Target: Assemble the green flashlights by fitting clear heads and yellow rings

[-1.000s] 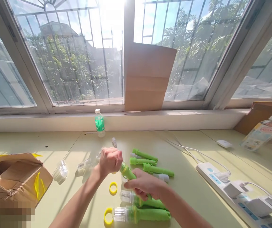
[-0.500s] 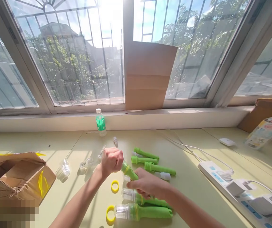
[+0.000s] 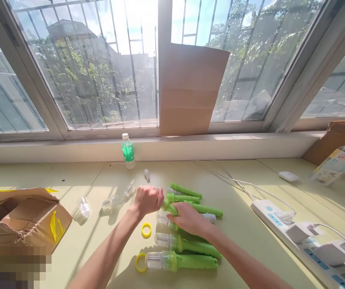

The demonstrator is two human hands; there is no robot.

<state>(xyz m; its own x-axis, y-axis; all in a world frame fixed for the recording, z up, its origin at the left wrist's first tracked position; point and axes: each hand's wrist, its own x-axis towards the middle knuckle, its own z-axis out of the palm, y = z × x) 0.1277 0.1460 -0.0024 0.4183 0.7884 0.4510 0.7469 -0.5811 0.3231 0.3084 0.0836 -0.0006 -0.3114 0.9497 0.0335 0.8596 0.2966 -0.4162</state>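
My left hand [image 3: 149, 199] is closed in a fist around the upper end of a green torch-shaped plastic tube [image 3: 170, 208]; whatever sits on that end is hidden by the fingers. Lower down the same tube, my right hand [image 3: 188, 218] grips it with the thumb along its side. Below my hands lie green tubes with clear ribbed caps, among them a middle one [image 3: 199, 247] and a front one [image 3: 195, 261]. Beyond my right hand are several more green tubes [image 3: 187, 191] without clear caps. Two yellow rings rest near the clear caps, one upper [image 3: 146, 230] and one lower [image 3: 141, 262].
Loose clear caps [image 3: 84, 208] lie to the left, beside an open cardboard box [image 3: 40, 222]. A green-labelled bottle [image 3: 128, 151] stands at the back by the sill. At right is a white power strip [image 3: 276, 230] with plugs and cables.
Both hands have shifted slightly to the right, still holding the green tube between them. My left fist has turned a little and sits closer to my right hand. The view has tilted slightly.
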